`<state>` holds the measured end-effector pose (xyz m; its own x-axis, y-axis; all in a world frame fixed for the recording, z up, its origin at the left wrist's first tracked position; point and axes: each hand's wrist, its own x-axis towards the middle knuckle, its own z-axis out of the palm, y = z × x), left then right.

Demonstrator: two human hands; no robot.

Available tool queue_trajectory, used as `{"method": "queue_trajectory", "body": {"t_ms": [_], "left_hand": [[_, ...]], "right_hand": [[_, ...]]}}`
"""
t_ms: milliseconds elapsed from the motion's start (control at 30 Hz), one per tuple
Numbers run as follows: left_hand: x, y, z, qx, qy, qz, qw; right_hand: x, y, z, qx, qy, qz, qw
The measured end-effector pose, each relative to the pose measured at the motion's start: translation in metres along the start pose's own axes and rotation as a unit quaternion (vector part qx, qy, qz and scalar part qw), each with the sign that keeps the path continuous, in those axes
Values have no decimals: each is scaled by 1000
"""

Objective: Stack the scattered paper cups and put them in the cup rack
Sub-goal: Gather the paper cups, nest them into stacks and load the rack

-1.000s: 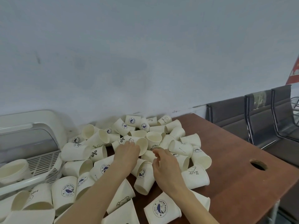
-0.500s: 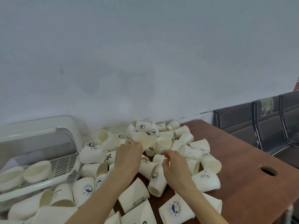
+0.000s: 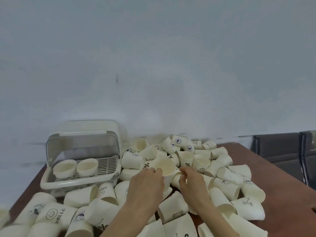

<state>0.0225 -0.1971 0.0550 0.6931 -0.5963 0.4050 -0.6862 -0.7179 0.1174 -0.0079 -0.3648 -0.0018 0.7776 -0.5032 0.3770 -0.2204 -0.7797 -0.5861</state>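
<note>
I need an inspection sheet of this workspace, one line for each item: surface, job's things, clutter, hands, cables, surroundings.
Surface: brown wooden table, mostly covered by cups.
Job's things: many scattered paper cups, most lying on their sides; cup rack at the left with its clear lid raised, two cup stacks standing inside.
Clutter: nothing seen besides the cups.
Hands: left hand grips an open cup by its rim; right hand grips a smaller-looking cup beside it.
Cables: nothing seen.
Surroundings: pale wall behind; dark chairs at the right.
</note>
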Motion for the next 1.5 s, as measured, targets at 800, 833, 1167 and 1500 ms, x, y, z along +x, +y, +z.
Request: {"method": "queue_trajectory", "body": {"t_ms": [800,833,1167,1500], "left_hand": [[-39,-67,-30,-50,-51,-103,992],[-39,-68,-30,-49,-51,-103,992],[-39,-84,-29,-48,-76,-122,988],[-45,-90,-35,-55,-50,-129,989]], "right_hand": [[106,-108,94,-162,-149,-145,965],[113,-112,101,-172,-165,-150,960],[149,-127,135,-291,-338,-186,875],[129,-125,121,-330,-266,-240,873]]}}
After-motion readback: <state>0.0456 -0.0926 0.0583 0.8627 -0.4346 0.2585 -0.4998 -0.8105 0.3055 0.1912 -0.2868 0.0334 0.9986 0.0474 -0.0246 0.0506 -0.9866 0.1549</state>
